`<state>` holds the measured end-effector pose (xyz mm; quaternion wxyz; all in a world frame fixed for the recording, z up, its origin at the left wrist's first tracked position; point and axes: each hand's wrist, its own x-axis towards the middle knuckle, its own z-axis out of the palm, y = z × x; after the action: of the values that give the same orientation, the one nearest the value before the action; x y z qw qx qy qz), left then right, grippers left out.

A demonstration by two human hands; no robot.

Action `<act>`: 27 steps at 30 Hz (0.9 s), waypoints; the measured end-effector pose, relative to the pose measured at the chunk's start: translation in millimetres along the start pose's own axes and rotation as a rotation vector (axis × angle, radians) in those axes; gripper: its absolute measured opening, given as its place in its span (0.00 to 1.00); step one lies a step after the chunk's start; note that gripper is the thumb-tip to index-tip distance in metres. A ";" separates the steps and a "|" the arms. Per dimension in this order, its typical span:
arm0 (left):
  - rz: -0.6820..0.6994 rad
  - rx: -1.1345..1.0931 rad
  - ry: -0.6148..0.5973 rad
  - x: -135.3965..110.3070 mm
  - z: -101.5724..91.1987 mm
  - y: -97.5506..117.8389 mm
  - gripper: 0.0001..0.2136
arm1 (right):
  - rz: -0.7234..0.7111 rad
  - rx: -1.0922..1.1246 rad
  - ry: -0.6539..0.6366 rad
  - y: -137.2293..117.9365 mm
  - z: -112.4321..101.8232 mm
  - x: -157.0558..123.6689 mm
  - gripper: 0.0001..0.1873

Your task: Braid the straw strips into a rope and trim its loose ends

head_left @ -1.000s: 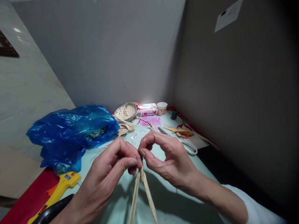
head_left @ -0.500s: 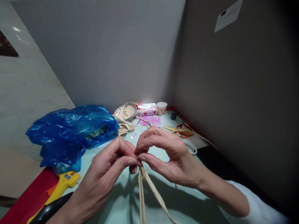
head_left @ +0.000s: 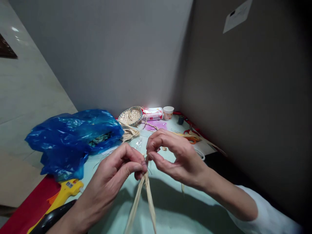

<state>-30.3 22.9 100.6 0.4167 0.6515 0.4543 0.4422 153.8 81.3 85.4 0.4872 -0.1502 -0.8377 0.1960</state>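
Two pale strips that look like dried corn husk or raffia [head_left: 150, 201] hang down from the fingertips of my left hand [head_left: 119, 174], joined at the top. My left thumb and index finger pinch that top end, where a dark thin thread [head_left: 144, 163] shows across it. Just to the right, my right hand [head_left: 179, 159] has its thumb and index finger closed together by the pinched end. Whatever lies between those right fingertips is too fine to make out, perhaps the thread. Both hands are held above the pale green table.
A blue plastic bag [head_left: 73, 139] lies at left, with a yellow glue gun [head_left: 65, 193] in front. Farther back are a woven basket [head_left: 131, 116], a tissue pack [head_left: 153, 113], a paper cup [head_left: 168, 113], a dark spool [head_left: 180, 120] and orange-handled scissors [head_left: 193, 139].
My right hand has drawn slightly up and away from the left fingertips, so the bound end shows. The hanging strips have swung to the left.
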 end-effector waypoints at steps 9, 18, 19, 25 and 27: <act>0.017 -0.017 -0.011 1.5 -2.7 -0.4 0.08 | 0.073 0.070 -0.180 1.1 -13.7 3.4 0.03; 0.084 0.103 0.014 0.4 -2.3 -5.1 0.08 | 0.053 0.076 -0.187 2.4 -9.7 1.8 0.04; 0.092 0.124 0.024 0.5 -1.8 -5.1 0.09 | 0.045 0.063 -0.180 2.3 -9.1 1.3 0.04; 0.147 0.218 0.079 1.5 -1.2 -5.5 0.08 | -0.064 0.018 -0.177 1.1 -5.8 -1.1 0.05; 0.159 0.251 0.091 1.3 -1.1 -6.3 0.08 | -0.108 -0.014 -0.182 0.1 -4.7 -1.0 0.05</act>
<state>-32.5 25.8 95.2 0.2746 0.7118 0.4711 0.4427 158.3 81.8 86.7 0.4180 -0.0900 -0.8866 0.1765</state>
